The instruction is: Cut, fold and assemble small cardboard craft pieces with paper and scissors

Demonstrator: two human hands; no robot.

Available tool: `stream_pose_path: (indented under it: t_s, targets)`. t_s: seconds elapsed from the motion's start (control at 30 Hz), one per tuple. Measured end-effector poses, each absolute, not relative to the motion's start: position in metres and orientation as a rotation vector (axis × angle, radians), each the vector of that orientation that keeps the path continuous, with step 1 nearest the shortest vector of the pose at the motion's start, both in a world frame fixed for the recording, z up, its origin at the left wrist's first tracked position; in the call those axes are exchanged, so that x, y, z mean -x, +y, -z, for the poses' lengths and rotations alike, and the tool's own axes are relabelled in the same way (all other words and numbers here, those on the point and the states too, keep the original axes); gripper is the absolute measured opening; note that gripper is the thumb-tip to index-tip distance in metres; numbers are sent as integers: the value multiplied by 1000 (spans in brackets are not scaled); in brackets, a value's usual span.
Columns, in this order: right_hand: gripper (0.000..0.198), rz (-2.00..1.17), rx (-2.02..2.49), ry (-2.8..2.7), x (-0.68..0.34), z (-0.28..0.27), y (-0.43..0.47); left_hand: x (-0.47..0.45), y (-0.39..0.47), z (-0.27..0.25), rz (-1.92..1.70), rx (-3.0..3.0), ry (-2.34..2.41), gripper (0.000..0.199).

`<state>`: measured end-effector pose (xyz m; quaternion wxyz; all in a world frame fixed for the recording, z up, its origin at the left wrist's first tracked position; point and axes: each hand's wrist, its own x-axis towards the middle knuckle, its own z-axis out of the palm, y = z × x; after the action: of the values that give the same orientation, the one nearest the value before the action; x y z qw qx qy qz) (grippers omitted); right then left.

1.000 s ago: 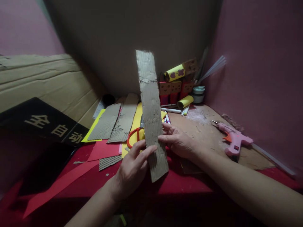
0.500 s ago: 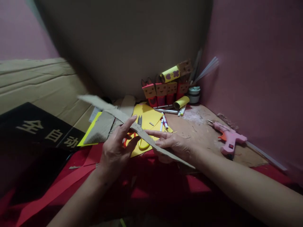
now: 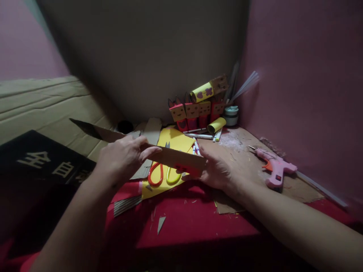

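A long cardboard strip (image 3: 181,158) spans both hands above the table, its far left end dark and pointed. My left hand (image 3: 121,153) grips it near the middle, thumb along the near face. Around its right end closes my right hand (image 3: 217,170), fingers partly hidden behind the cardboard. Beneath the strip, scissors (image 3: 155,175) with one red and one yellow handle loop rest on yellow paper (image 3: 177,138); the strip covers part of them. Corrugated cardboard pieces (image 3: 153,128) lie behind my left hand.
A pink glue gun (image 3: 276,166) lies at the right. Several cardboard-headed figures (image 3: 193,109), a yellow paper tube (image 3: 217,125), markers (image 3: 200,135) and a lidded jar (image 3: 231,115) stand or lie at the back. A large cardboard sheet (image 3: 42,98) leans at left. Scraps (image 3: 161,224) dot the red cloth (image 3: 187,211).
The strip has turned from edge-on to showing its broad face and tilts less. My left hand has moved left and up along it; my right hand now holds its right end.
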<state>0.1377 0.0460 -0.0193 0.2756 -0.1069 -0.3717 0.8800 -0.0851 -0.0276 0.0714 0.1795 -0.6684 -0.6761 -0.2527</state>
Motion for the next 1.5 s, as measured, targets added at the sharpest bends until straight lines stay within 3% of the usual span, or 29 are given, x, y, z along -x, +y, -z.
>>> stream_pose_path:
  t_s: [0.1, 0.23, 0.5, 0.63, 0.9, 1.5]
  targets:
    - [58, -2299, 199, -1058, -137, 18, 44, 91, -16, -73, 341, 1817, -2037, 42]
    - [46, -2266, 294, -1125, -134, 21, 42, 91, -5, -69, 261, 1826, -2083, 45]
    - [54, -2294, 371, -1056, -134, 23, 50, 87, -1, -46, 779, 1732, -1911, 35]
    - [55, -2302, 389, -1004, -134, 21, 50, 82, -7, -41, 1020, 1780, -1904, 19]
    - [70, -2268, 361, -985, -134, 20, 50, 65, -11, -36, 967, 2069, -1800, 19]
    - [52, -2229, 341, -1013, -134, 22, 53, 59, -10, -31, 1051, 2022, -1822, 23]
